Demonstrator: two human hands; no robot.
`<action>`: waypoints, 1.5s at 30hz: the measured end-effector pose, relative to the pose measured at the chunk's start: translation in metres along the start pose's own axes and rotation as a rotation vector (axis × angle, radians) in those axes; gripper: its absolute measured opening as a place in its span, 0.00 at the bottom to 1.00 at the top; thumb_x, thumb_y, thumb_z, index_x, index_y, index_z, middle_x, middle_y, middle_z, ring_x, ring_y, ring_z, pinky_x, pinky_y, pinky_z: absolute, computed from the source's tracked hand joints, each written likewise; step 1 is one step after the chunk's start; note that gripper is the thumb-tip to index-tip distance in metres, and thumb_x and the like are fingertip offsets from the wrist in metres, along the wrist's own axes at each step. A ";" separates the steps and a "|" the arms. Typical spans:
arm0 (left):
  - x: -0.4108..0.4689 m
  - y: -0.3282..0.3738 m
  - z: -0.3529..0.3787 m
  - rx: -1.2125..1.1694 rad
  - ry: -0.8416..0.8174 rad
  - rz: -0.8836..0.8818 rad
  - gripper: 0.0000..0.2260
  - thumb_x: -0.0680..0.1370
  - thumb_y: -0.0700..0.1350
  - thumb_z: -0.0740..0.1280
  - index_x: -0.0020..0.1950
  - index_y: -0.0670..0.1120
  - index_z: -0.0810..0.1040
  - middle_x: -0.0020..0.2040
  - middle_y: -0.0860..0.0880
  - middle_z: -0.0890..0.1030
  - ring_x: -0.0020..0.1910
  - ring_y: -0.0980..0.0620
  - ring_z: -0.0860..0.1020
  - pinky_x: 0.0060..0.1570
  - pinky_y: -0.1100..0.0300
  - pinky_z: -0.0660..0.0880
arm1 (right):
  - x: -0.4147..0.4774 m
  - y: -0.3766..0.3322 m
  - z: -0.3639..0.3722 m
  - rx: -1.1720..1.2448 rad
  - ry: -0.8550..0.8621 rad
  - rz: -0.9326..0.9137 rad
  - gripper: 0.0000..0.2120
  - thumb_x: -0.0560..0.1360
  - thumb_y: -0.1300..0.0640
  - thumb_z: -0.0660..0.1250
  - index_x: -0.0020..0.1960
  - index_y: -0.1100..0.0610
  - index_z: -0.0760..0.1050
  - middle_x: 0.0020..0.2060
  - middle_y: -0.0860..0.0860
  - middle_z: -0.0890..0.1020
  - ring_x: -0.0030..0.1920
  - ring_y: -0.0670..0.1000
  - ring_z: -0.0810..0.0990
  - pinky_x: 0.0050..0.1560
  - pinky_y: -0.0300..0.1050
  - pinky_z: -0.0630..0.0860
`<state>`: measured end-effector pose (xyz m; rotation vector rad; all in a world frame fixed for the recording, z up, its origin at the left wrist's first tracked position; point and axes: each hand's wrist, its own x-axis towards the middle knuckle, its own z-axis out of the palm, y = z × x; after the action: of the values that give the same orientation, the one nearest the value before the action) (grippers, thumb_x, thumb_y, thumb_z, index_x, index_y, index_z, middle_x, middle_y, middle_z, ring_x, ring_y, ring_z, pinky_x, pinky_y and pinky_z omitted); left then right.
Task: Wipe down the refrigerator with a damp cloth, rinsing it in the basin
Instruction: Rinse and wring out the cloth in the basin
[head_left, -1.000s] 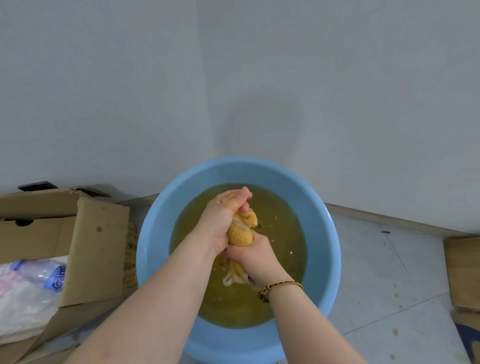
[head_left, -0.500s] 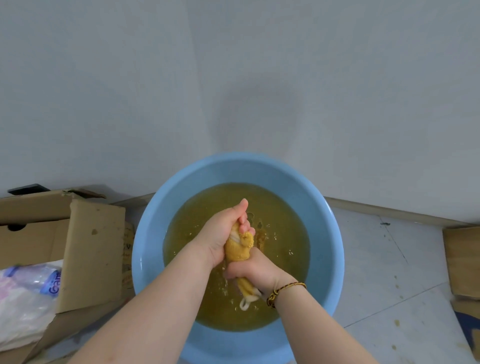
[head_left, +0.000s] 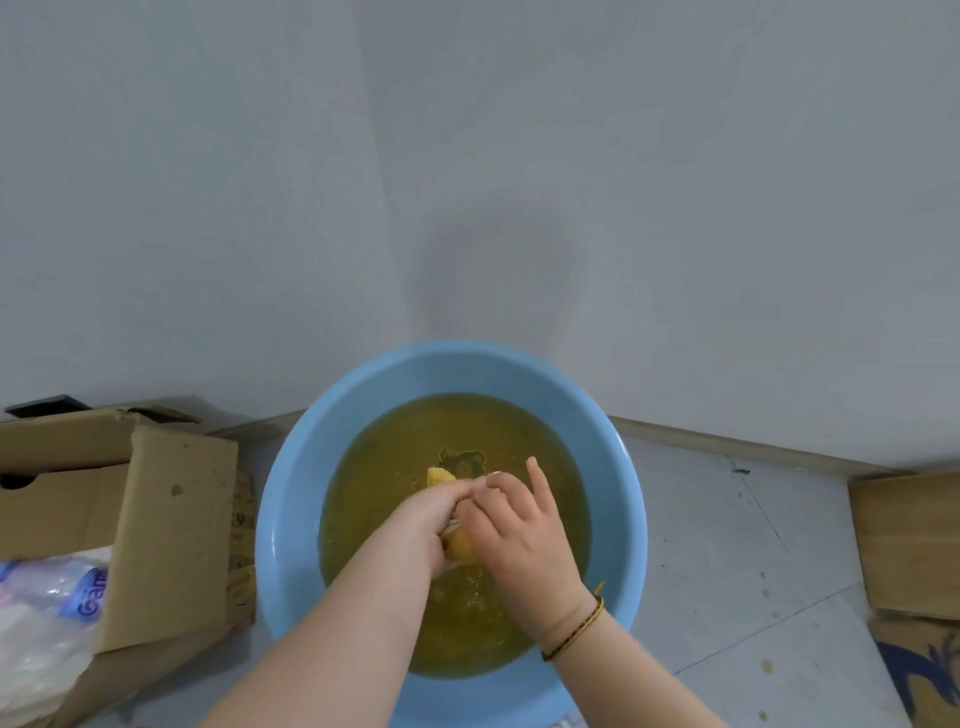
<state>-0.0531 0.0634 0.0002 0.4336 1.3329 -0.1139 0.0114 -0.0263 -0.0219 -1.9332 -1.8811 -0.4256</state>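
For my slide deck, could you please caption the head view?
The left hand and right hand grip a yellow cloth over a blue basin of murky water.

Left hand (head_left: 426, 519) and right hand (head_left: 524, 530) gripping yellow cloth (head_left: 460, 550), above murky water (head_left: 384, 467) in blue basin (head_left: 291, 499)

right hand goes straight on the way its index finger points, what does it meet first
Likely the murky water, or if it stays level, the far wall of the basin; depth is unclear.

Blue label (head_left: 87, 597) on plastic bag (head_left: 41, 644) in cardboard box (head_left: 176, 525): white letters "Gam" (rest cut off). Box-side print illegible.
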 end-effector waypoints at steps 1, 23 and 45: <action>-0.003 -0.001 0.002 -0.032 -0.012 0.053 0.16 0.73 0.51 0.68 0.53 0.40 0.76 0.47 0.41 0.79 0.48 0.44 0.78 0.50 0.51 0.76 | -0.003 0.000 0.000 0.073 0.009 0.089 0.11 0.65 0.65 0.62 0.46 0.56 0.67 0.43 0.50 0.75 0.48 0.51 0.73 0.52 0.57 0.76; -0.018 0.016 0.010 0.254 0.224 0.796 0.21 0.78 0.48 0.59 0.26 0.42 0.67 0.29 0.46 0.71 0.33 0.51 0.72 0.39 0.58 0.69 | 0.027 -0.004 -0.017 1.271 -0.727 1.093 0.10 0.67 0.69 0.68 0.35 0.57 0.70 0.31 0.50 0.73 0.32 0.47 0.71 0.34 0.39 0.70; -0.141 -0.040 0.109 0.406 -0.450 0.806 0.29 0.64 0.44 0.74 0.63 0.46 0.68 0.52 0.46 0.79 0.51 0.50 0.78 0.48 0.60 0.75 | -0.024 0.021 -0.220 0.944 0.168 1.251 0.07 0.75 0.53 0.65 0.50 0.44 0.71 0.55 0.46 0.74 0.60 0.47 0.72 0.62 0.43 0.70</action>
<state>-0.0005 -0.0362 0.1439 1.1842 0.6150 0.1869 0.0458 -0.1545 0.1561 -1.8036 -0.3156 0.5649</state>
